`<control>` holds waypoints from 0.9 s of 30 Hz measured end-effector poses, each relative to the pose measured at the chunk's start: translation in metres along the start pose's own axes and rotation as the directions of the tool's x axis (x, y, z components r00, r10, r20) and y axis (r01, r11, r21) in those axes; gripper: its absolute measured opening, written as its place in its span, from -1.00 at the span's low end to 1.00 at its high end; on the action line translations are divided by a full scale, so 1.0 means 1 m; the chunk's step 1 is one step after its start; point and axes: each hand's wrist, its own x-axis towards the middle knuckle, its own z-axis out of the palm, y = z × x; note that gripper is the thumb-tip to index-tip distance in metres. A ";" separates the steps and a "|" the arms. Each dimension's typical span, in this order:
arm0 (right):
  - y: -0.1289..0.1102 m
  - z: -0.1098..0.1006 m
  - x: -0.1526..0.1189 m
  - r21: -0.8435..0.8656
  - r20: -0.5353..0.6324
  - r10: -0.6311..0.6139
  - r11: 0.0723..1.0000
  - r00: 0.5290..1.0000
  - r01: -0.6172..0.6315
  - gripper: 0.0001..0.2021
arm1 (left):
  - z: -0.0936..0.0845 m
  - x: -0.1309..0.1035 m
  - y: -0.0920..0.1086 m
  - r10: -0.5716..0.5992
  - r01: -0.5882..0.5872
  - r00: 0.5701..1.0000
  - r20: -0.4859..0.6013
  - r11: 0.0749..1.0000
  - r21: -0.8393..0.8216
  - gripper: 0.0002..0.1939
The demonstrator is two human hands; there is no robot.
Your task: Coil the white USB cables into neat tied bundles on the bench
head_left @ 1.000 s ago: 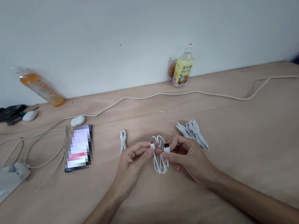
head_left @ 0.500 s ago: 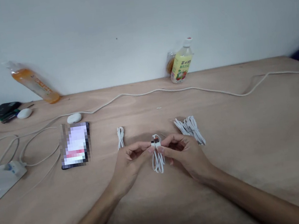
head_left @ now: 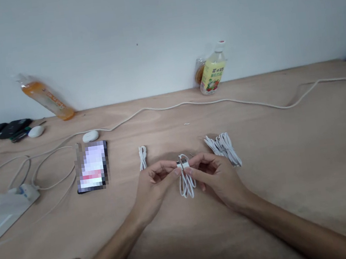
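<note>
Pinching the two plugs of a folded white cable (head_left: 186,181) together, we hold it between our left hand (head_left: 153,188) and right hand (head_left: 216,178), each clamped on one plug; its loops hang from the pinch toward 6 o'clock, long axis running 12 to 6. Another coil (head_left: 224,149) lies at 1 o'clock of the grip, a small bundle (head_left: 142,157) at 10 o'clock. Both bottles (head_left: 212,73) by the wall hold drink.

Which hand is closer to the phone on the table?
Left. The left hand is just to the right of the phone, not touching it. The right hand is farther right, beyond the held cable.
</note>
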 end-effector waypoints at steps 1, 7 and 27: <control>0.000 0.000 0.000 0.000 -0.006 0.002 1.000 1.000 -0.002 -0.71 | 0.000 0.000 0.000 0.002 -0.002 1.000 -0.001 1.000 0.003 -0.80; 0.001 0.001 0.000 -0.022 -0.028 0.017 1.000 0.999 -0.018 -0.62 | 0.000 0.000 -0.002 0.005 -0.004 1.000 -0.015 1.000 0.029 -0.80; -0.001 0.002 0.000 -0.078 -0.029 0.019 0.997 0.999 -0.021 -0.63 | 0.001 0.000 -0.002 -0.037 0.036 0.998 -0.041 0.999 -0.012 -0.76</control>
